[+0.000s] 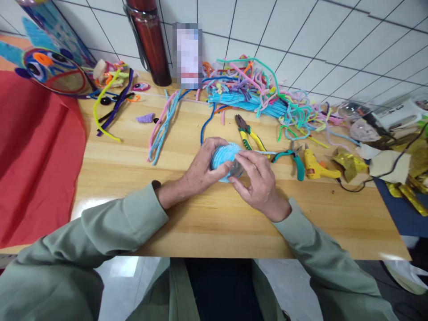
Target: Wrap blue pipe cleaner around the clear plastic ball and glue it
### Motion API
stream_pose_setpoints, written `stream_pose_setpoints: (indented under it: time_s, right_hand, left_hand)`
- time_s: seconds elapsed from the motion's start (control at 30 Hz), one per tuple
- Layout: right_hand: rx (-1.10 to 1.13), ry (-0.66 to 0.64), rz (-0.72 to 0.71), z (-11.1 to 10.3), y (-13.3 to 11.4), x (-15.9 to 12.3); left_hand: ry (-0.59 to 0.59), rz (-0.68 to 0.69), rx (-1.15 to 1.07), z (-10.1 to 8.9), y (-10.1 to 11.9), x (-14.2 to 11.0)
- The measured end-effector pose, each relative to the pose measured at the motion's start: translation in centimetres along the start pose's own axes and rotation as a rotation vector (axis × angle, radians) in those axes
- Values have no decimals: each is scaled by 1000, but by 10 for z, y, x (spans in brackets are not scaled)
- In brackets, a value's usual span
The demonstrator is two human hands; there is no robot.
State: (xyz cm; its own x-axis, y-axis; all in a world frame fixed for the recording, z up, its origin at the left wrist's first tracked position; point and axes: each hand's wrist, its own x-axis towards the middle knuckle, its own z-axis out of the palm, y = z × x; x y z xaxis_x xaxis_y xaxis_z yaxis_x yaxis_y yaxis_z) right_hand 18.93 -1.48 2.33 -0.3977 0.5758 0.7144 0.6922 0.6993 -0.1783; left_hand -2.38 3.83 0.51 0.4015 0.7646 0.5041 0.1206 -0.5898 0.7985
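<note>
Above the middle of the table, my left hand (207,165) is wrapped round a rounded clear object wound with light-blue pipe cleaner (222,156). Its bare see-through part (236,168) faces my right hand (257,178). The fingers of that hand are bent against the winding and its thumb presses near the lower edge. A loose light-blue pipe cleaner end (267,152) sticks out to the right from behind these fingers. Just beyond my hands lie yellow-and-green pliers (248,133), and teal cutters (294,159) lie to the right.
A yellow glue gun (317,166) with a black cord lies at right near gold foil (349,164). Piled pipe cleaners (250,100) line the wall. A phone (187,55) and red flask (150,44) stand at the back. Red cloth (36,160) covers the left side.
</note>
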Motion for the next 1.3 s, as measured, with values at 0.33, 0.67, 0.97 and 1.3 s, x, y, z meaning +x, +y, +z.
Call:
stream_pose_setpoints:
  time_s: [0.33, 0.67, 0.97, 1.3]
  right_hand:
    - [2, -8, -15, 0, 0, 0]
    - [10, -19, 7, 0, -1, -1]
    - [9, -31, 28, -2, -1, -2]
    - [-4, -31, 73, -1, -1, -3]
  left_hand:
    - [2, -59, -48, -3, 0, 2]
    - [39, -83, -75, 2, 2, -2]
    - [65, -107, -84, 4, 4, -6]
    - [91, -102, -100, 7, 3, -7]
